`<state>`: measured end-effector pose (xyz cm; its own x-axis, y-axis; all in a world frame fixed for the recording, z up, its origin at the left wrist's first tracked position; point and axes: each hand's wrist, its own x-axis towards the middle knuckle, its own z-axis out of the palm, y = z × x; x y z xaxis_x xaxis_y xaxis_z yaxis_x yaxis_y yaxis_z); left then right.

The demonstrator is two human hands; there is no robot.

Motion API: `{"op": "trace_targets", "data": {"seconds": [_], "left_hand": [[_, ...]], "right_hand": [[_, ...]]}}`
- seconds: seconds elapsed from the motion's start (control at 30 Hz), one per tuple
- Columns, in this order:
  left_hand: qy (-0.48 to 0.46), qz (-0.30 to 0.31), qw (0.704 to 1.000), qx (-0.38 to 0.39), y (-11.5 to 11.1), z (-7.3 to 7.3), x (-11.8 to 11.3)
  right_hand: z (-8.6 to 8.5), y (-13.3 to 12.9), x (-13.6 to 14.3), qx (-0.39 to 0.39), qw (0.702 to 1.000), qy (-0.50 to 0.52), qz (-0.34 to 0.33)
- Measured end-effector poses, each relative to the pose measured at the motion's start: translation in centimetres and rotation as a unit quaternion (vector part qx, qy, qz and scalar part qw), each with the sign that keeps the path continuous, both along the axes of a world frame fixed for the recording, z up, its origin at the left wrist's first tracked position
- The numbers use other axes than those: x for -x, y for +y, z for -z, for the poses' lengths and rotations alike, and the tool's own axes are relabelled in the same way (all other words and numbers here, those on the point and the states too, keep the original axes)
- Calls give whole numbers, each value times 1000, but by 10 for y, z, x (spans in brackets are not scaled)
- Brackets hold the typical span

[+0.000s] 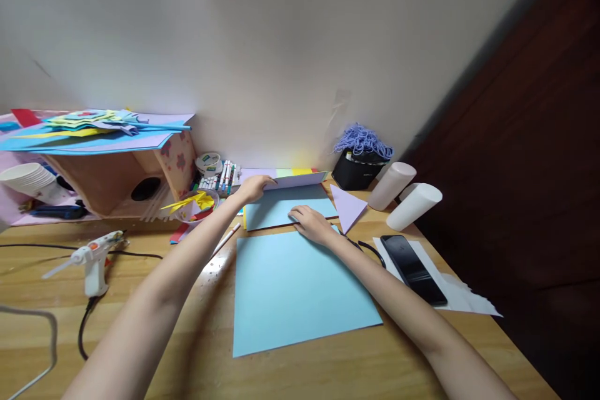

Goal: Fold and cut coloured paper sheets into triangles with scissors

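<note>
My left hand [255, 188] is closed on the left end of a lavender paper strip [302, 180], which stands raised at the back of the table. In front of that strip lies a stack of coloured paper with a light blue sheet [269, 212] on top. My right hand [313, 224] rests on the front edge of this blue sheet, its fingers stretched forward and lying low. Nearer to me is a large light blue sheet [300, 290], flat on the table and partly under my right wrist. A lavender paper triangle [348, 207] lies right of the stack.
A white glue gun [96, 262] with its cord stands at left. Behind it, a pink box [180, 162] bears paper pieces. Markers [228, 175] sit by the wall. At right are a black container [354, 172] with purple yarn, two white cylinders [415, 206] and a phone [412, 269].
</note>
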<state>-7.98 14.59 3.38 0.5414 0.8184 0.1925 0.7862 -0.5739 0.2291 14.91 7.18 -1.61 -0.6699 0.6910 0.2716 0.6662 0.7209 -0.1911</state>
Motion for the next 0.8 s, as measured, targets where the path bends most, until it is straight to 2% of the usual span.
{"op": "trace_targets", "data": {"seconds": [0.07, 0.23, 0.47, 0.57, 0.67, 0.8], "left_hand": [[-4, -3, 1000, -3, -2, 0, -1], [-14, -7, 1000, -10, -7, 1, -1], [-17, -7, 1000, -15, -15, 5, -1], [-7, 3, 1000, -3, -22, 15, -3], [11, 18, 1000, 22, -34, 24, -7], [12, 9, 1000, 25, -66, 27, -11]], "right_hand": [[7, 4, -1, -30, 999, -15, 6], [20, 11, 3, -50, 998, -23, 26], [27, 31, 29, -48, 998, -28, 31], [23, 35, 38, -30, 999, -26, 36], [14, 26, 36, -6, 999, -15, 43], [-3, -3, 1, 17, 997, 16, 79]]}}
